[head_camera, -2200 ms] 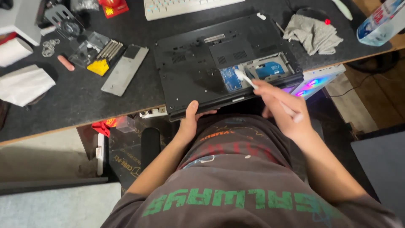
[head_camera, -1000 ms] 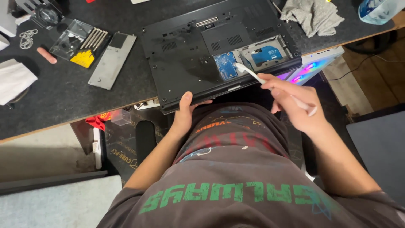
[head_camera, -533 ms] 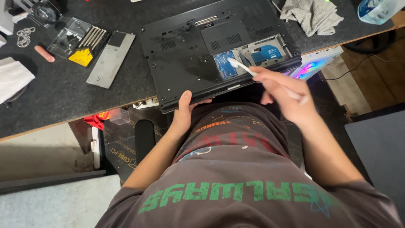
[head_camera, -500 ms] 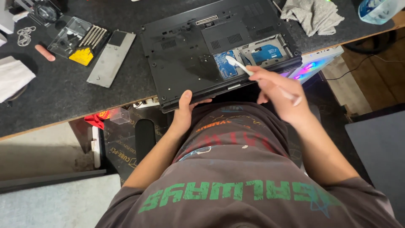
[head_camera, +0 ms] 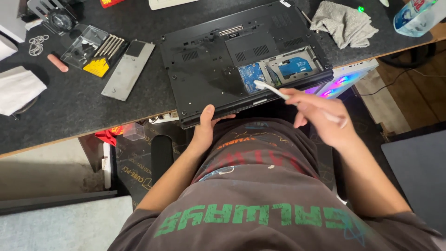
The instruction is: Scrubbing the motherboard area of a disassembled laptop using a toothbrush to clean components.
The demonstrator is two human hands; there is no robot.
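Cataloguing one moment at a dark bench (head_camera: 55,116), head view.
Laptop: black laptop (head_camera: 223,60) lying underside up, its near edge overhanging the bench edge; a cover is off at the near right corner, baring a blue circuit board (head_camera: 248,74) and a blue-labelled drive (head_camera: 295,66).
Left hand: left hand (head_camera: 206,128) gripping the laptop's near edge, thumb on top, fingers tucked underneath.
Right hand: right hand (head_camera: 320,118) pinching a white brush (head_camera: 283,94); its tip rests at the open bay beside the circuit board.
Left of laptop: grey metal panel (head_camera: 128,69), clear case of screwdriver bits (head_camera: 93,50), folded white cloth (head_camera: 18,88).
Far right: crumpled grey rag (head_camera: 344,23), clear plastic bottle (head_camera: 416,16) at the bench corner.
Below bench: lit computer case (head_camera: 346,81) glowing pink and blue.
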